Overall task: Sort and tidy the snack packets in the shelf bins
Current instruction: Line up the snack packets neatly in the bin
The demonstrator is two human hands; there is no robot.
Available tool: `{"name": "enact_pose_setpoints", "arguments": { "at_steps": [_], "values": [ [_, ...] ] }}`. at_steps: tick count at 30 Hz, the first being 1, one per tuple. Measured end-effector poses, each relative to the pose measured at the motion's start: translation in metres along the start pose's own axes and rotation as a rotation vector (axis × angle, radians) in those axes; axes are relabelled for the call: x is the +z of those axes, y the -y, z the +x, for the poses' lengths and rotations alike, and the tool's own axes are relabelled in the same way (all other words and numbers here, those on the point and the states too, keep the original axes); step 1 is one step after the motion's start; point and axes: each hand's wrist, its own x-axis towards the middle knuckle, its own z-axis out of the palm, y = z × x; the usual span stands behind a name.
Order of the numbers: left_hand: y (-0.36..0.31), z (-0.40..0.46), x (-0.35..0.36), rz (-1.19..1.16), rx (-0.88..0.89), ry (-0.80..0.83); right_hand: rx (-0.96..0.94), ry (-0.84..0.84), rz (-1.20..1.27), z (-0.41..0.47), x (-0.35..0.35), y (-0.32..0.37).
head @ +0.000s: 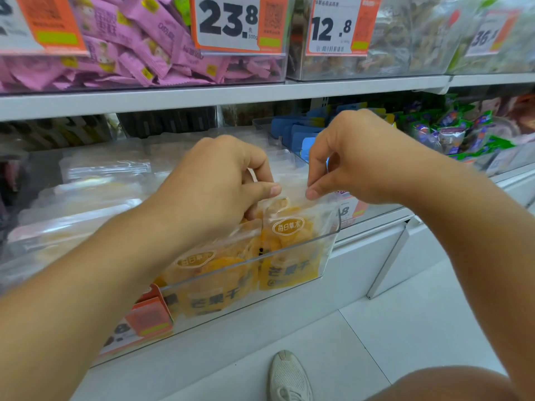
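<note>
**Both hands at the mango packets in the front bin**

While much of the lower shelf lay behind the two forearms, the working spot stayed readable: the left hand [220,180] was curled over the tops of the clear packets of orange dried fruit [215,273], its thumb pressed against the curled fingers on a packet's top edge, though what the fingers held underneath was hidden by the hand's back. The right hand [356,157] pinched the clear top strip of the rightmost upright orange packet [292,250] between thumb and forefinger. Both packets stood in the transparent plastic front bin [330,244], against its front wall.

To the left, a blurred row of pale clear packets [95,180] could not be told apart. Behind the right hand, blue-topped packets [292,131] were half covered by the knuckles, and green-and-blue wrapped sweets [463,131] farther right were smeared by motion. An orange-and-white price tag [351,209] on the bin rail was mostly hidden by the right wrist; another orange tag [147,316] sat low at the left.

Above, the white shelf edge [260,94] ran close over the hands, carrying a clear bin of pink wrapped snacks [139,41], cut off by the frame's top, and a large white price card reading 23.8 [228,21]. Below the bin, pale floor lay open, with a white mesh shoe [289,377] near the bottom edge.
</note>
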Motion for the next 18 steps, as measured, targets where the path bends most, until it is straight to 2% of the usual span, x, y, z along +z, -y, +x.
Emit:
{"name": "enact_pose_setpoints", "arguments": {
  "at_steps": [3, 6, 8, 11, 14, 18],
  "values": [
    [0.003, 0.002, 0.002, 0.082, 0.005, -0.024, 0.002, 0.02, -0.014, 0.001, 0.002, 0.004],
    [0.005, 0.002, 0.005, 0.141, 0.032, -0.052, -0.058, -0.1, 0.08, -0.005, -0.005, 0.002],
    [0.007, 0.002, 0.004, 0.15, 0.066, -0.068, -0.079, -0.036, 0.148, -0.013, -0.012, 0.004],
    [0.008, 0.003, 0.002, 0.194, 0.147, -0.078, -0.056, 0.126, -0.025, -0.015, -0.005, 0.008],
    [0.009, 0.005, -0.001, 0.147, 0.126, -0.025, -0.029, 0.078, -0.108, -0.009, 0.001, 0.003],
    [0.01, 0.004, 0.002, 0.141, 0.114, -0.086, -0.046, 0.073, -0.062, -0.009, 0.001, 0.007]
  ]
}}
